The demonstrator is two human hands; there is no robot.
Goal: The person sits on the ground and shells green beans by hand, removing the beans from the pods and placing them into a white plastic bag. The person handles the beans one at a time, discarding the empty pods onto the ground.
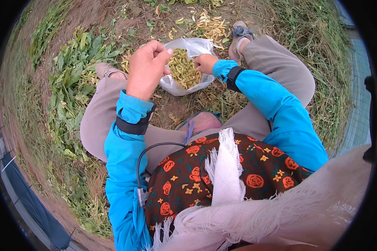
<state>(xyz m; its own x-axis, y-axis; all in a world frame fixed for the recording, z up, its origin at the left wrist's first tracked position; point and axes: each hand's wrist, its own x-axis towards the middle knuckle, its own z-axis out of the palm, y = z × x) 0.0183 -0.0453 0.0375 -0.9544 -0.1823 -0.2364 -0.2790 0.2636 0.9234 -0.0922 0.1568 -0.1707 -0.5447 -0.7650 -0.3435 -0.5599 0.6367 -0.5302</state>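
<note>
A translucent white plastic bag (201, 45) stands wide-mouthed on the ground between my legs. Inside lie many yellow-green bean pods (185, 70). My left hand (149, 67) is raised at the bag's left rim, its thumb drawn against the bent index finger; whether anything is pinched there cannot be made out. Over the right side of the bag's mouth, my right hand (204, 63) hangs with curled fingers pointing down, close to the pods and the rim. Its fingertips are partly hidden, so a hold on the film or a pod cannot be confirmed.
Loose yellowish pods (212, 28) lie in a pile beyond the bag, near my right shoe (238, 40). Pulled leafy plants (78, 62) are heaped on the left. Dry stalks (314, 47) cover the right side, bordered by mesh netting (355, 94). My left shoe (108, 69) is beside the leaves.
</note>
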